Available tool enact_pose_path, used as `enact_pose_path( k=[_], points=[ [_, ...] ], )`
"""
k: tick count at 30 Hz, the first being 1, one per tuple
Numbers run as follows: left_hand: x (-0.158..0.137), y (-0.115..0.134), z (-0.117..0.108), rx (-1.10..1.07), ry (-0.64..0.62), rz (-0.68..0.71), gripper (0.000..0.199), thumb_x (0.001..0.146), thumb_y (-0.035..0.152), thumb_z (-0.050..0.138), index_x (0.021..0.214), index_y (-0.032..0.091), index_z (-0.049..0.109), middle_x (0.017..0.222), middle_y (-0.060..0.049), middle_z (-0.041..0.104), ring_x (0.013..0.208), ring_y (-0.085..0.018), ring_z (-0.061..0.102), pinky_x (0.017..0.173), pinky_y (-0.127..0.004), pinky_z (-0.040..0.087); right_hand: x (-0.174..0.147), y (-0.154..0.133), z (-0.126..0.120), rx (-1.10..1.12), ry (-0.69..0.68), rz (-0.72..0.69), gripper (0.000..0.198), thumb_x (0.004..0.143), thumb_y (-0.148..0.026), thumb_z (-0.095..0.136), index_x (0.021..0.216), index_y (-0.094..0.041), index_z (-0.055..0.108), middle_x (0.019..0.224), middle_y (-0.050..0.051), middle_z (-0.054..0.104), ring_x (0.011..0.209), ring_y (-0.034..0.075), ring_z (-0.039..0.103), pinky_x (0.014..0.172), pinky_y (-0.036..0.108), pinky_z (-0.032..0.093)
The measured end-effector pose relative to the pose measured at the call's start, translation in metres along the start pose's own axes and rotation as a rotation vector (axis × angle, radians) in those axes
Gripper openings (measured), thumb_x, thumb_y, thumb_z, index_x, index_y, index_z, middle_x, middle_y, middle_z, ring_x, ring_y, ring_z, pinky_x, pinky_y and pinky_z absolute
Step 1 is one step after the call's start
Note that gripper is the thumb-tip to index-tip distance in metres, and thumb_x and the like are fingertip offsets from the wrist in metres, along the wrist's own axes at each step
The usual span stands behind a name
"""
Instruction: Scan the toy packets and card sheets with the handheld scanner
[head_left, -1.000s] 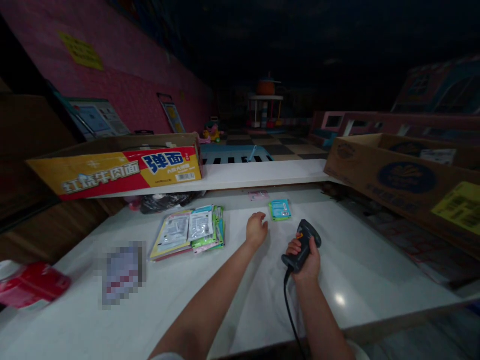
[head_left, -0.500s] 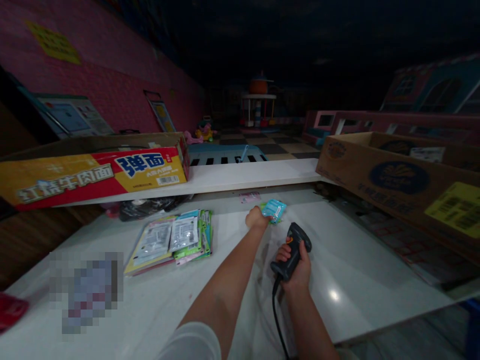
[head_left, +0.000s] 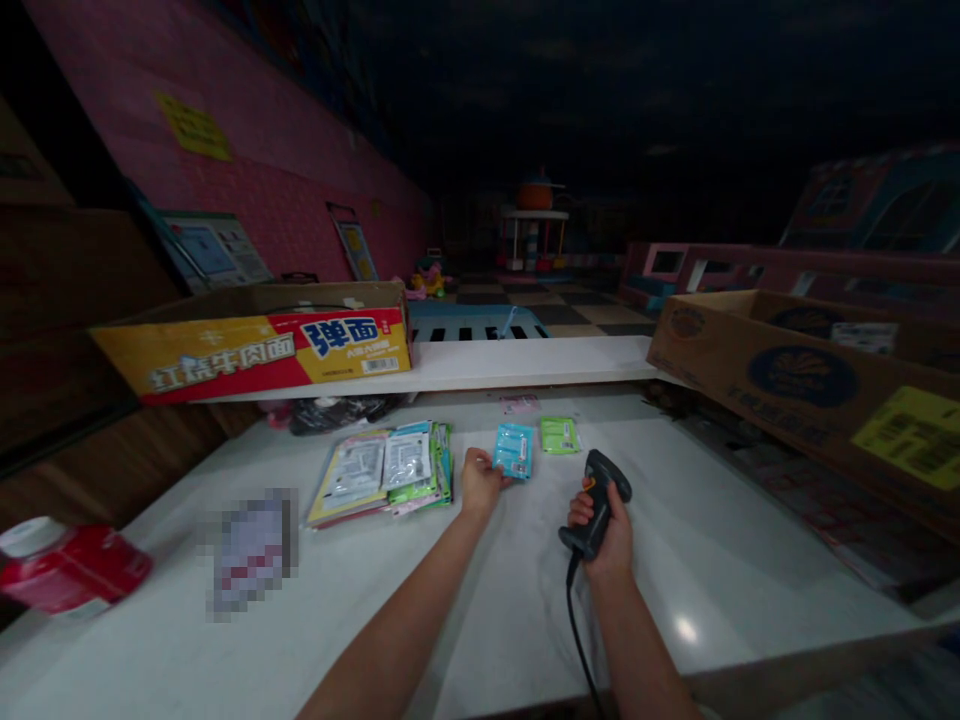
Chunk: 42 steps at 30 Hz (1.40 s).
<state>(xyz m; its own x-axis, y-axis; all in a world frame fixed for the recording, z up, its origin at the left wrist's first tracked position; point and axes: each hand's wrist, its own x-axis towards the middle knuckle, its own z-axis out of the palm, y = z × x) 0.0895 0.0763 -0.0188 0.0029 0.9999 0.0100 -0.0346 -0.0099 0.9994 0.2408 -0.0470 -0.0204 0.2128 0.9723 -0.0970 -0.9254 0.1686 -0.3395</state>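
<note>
The black cable [head_left: 574, 620] leaves my view at the bottom. My right hand [head_left: 612, 543] is wrapped around a scanner [head_left: 599, 512]; my left hand [head_left: 481, 486] pinches a blue packet [head_left: 514, 448] by its lower left edge over the bench [head_left: 720, 560], some fingertips hidden. I judge this as presenting the packet, so the next move calls for facing its label scannerward. Beyond lies a green packet [head_left: 559, 434], then a dark bundle [head_left: 337, 413] I can't make out

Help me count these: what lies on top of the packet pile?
On top of the packet pile lie two silvery packets; green packets show at its right side. Whatever else lies underneath is covered.
</note>
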Motion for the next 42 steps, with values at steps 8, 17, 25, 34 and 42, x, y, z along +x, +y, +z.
enact_pose_path(
  k=[8, 17, 25, 34, 42],
  points=[
    [-0.021, -0.016, -0.025, -0.132, 0.05, 0.205, 0.014, 0.067, 0.021, 0.058, 0.081, 0.018, 0.055, 0.073, 0.002, 0.056, 0.061, -0.011, 0.059, 0.062, -0.029, 0.056, -0.007, 0.014, 0.011, -0.344, 0.077, 0.113, 0.041, 0.069, -0.047, 0.076, 0.091, -0.016, 0.059, 0.053, -0.006, 0.05, 0.039, 0.006, 0.043, 0.033, 0.015, 0.034],
    [-0.019, -0.019, -0.025, -0.112, 0.092, 0.217, 0.012, 0.071, 0.021, 0.054, 0.083, 0.019, 0.053, 0.077, 0.001, 0.058, 0.065, -0.013, 0.062, 0.061, -0.029, 0.057, -0.04, 0.024, 0.043, -0.83, 0.137, 0.125, 0.044, 0.071, -0.057, 0.07, 0.085, -0.018, 0.058, 0.046, -0.004, 0.054, 0.032, 0.011, 0.046, 0.029, 0.019, 0.034],
    [-0.018, -0.02, -0.026, -0.059, 0.126, 0.278, 0.012, 0.071, 0.025, 0.059, 0.081, 0.019, 0.056, 0.077, -0.001, 0.059, 0.066, -0.015, 0.061, 0.058, -0.029, 0.056, -0.062, 0.012, 0.052, -0.942, 0.15, 0.153, 0.048, 0.068, -0.064, 0.069, 0.08, -0.019, 0.056, 0.046, -0.006, 0.051, 0.033, 0.009, 0.043, 0.03, 0.018, 0.032],
    [-0.019, -0.025, -0.024, -0.093, 0.089, 0.227, 0.013, 0.069, 0.017, 0.054, 0.081, 0.019, 0.055, 0.073, 0.002, 0.056, 0.062, -0.012, 0.059, 0.059, -0.027, 0.055, -0.014, 0.003, 0.033, -0.483, 0.104, 0.144, 0.046, 0.064, -0.052, 0.078, 0.085, -0.015, 0.059, 0.051, -0.006, 0.05, 0.038, 0.005, 0.041, 0.032, 0.014, 0.033],
    [-0.021, -0.028, -0.022, -0.036, 0.068, 0.253, 0.014, 0.069, 0.015, 0.053, 0.082, 0.018, 0.058, 0.068, 0.003, 0.057, 0.059, -0.011, 0.056, 0.057, -0.024, 0.052, 0.004, -0.001, -0.008, 0.004, 0.041, 0.204, 0.029, 0.075, -0.033, 0.072, 0.091, -0.016, 0.055, 0.059, -0.006, 0.046, 0.044, 0.005, 0.043, 0.037, 0.013, 0.04]
  ],
)
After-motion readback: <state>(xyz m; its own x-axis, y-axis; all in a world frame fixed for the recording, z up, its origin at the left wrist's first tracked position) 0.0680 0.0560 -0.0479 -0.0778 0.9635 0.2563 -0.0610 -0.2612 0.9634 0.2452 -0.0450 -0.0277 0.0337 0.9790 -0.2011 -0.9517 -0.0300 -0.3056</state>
